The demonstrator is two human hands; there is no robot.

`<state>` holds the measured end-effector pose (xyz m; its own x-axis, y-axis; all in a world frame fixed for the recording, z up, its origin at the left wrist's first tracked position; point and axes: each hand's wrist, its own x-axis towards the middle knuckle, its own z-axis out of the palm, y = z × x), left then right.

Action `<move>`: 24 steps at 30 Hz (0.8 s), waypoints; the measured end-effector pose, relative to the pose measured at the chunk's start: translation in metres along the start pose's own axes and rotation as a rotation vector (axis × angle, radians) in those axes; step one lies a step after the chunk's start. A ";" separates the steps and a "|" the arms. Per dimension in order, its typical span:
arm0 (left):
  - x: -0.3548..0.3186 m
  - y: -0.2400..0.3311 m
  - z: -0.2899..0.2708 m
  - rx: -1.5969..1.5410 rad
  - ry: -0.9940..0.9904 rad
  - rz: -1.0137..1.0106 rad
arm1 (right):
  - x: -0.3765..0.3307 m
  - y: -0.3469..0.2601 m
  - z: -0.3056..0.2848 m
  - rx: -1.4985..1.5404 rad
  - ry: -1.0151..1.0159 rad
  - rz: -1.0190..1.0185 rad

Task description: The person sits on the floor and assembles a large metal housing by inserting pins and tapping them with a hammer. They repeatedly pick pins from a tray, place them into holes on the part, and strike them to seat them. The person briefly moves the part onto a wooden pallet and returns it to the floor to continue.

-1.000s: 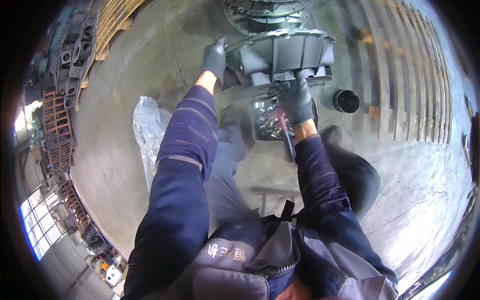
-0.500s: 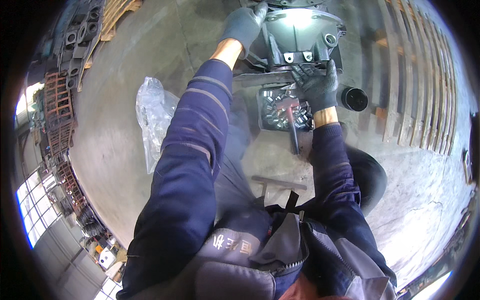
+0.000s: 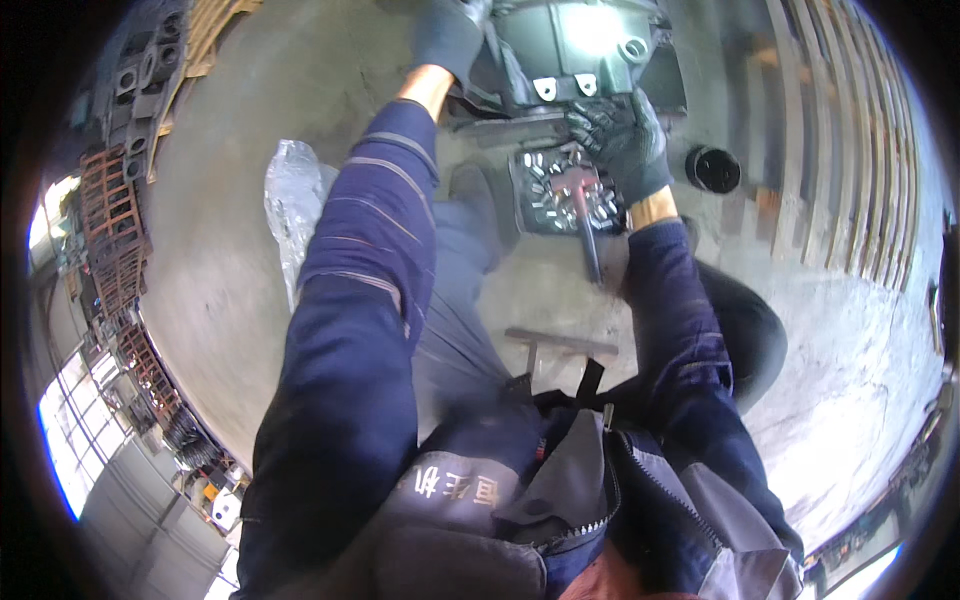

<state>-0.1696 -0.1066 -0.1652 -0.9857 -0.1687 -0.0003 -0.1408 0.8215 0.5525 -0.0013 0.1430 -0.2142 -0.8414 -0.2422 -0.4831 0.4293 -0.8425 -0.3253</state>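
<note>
Right hand (image 3: 622,135), gloved, grips the grey cast-metal housing (image 3: 575,45) at upper centre; left hand (image 3: 447,35) braces its side, grasp unclear. Next: steady repositioning.

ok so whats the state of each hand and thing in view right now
left hand: gloved, on the housing's left edge
right hand: gloved, gripping the housing's lower rim
grey metal housing: raised off the floor
tray of metal parts: full, on the floor
plastic bag: crumpled, on the floor
</note>
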 end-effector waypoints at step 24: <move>-0.019 -0.007 -0.021 0.080 0.214 0.120 | 0.015 0.048 -0.175 -2.470 0.246 -0.048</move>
<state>-0.1477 -0.1201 -0.1517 -0.9548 -0.1715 0.2426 -0.0388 0.8815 0.4706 0.0645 0.1833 -0.3791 -0.8981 -0.0667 -0.4347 0.0077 0.9859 -0.1672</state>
